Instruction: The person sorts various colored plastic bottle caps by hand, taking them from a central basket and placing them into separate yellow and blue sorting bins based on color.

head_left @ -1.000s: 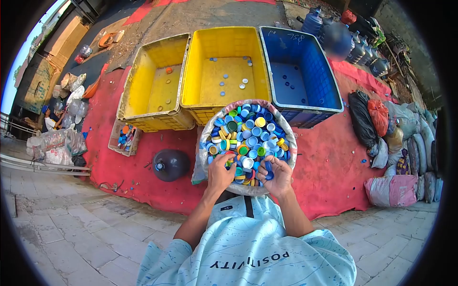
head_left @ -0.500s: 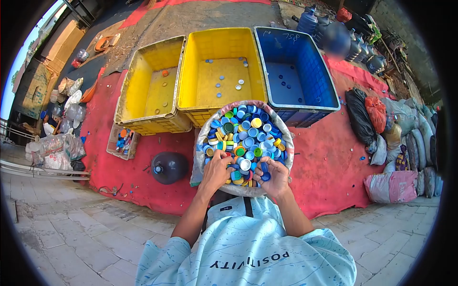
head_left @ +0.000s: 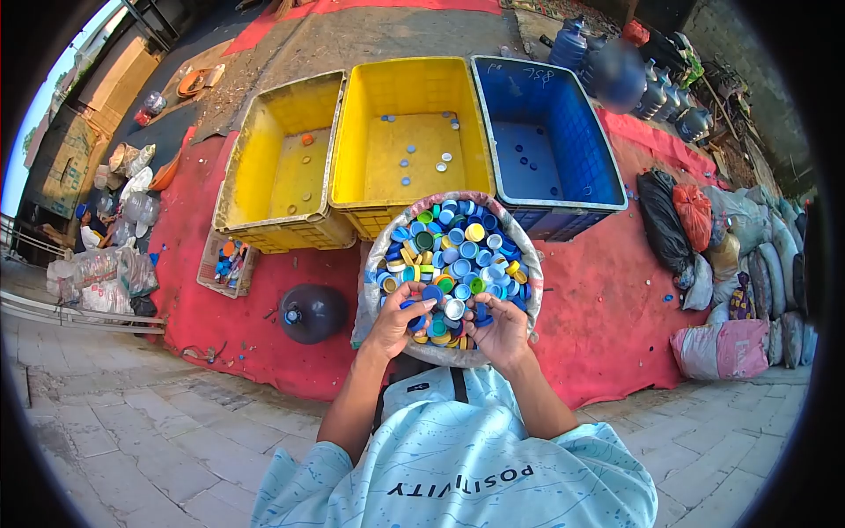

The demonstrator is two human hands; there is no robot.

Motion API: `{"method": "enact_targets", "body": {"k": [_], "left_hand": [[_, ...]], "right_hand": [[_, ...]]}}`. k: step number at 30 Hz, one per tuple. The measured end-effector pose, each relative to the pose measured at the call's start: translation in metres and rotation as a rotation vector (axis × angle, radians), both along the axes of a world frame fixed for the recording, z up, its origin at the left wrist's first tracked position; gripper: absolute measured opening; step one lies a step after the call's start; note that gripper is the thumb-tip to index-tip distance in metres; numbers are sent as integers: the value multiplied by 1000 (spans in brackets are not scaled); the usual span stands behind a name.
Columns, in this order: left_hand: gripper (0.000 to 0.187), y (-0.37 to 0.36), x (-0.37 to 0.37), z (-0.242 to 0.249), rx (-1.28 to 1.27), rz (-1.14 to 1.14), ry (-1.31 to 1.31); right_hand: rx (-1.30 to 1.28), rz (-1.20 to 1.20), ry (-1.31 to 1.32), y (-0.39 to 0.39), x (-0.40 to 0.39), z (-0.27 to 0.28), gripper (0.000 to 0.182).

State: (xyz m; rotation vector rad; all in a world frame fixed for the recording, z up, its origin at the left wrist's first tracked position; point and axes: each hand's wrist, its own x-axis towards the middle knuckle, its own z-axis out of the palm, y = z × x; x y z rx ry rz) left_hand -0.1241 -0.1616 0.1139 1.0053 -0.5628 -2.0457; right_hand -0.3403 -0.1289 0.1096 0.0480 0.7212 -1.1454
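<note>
The left hand [head_left: 393, 327] pinches a round blue plastic cap [head_left: 432, 293] between thumb and fingers, with a second, darker blue plastic cap [head_left: 415, 322] beneath. The right hand [head_left: 502, 333] has its fingers bent narrowly around a dark blue plastic cap [head_left: 482, 314]. Both hands are over the near side of a round whitish sack [head_left: 527, 251] full of multicoloured plastic caps [head_left: 459, 255]. Beyond it, side by side, stand a left yellow plastic bin [head_left: 264, 158], a middle yellow plastic bin [head_left: 374, 163] and, at right, a blue plastic bin [head_left: 576, 132], each with scattered caps inside.
</note>
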Motion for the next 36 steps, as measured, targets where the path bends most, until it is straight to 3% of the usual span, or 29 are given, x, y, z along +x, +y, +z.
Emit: {"method": "enact_targets", "body": {"k": [9, 18, 27, 36], "left_hand": [[35, 7, -19, -5, 134, 59, 269], [36, 10, -31, -17, 238, 133, 181], [45, 7, -41, -6, 232, 159, 271], [35, -13, -69, 0, 230, 185, 368]], "right_hand": [[-82, 15, -148, 2, 2, -4, 42], [-54, -10, -143, 3, -2, -3, 46], [-47, -29, -103, 2, -7, 0, 49], [-42, -270, -111, 0, -21, 7, 60]]}}
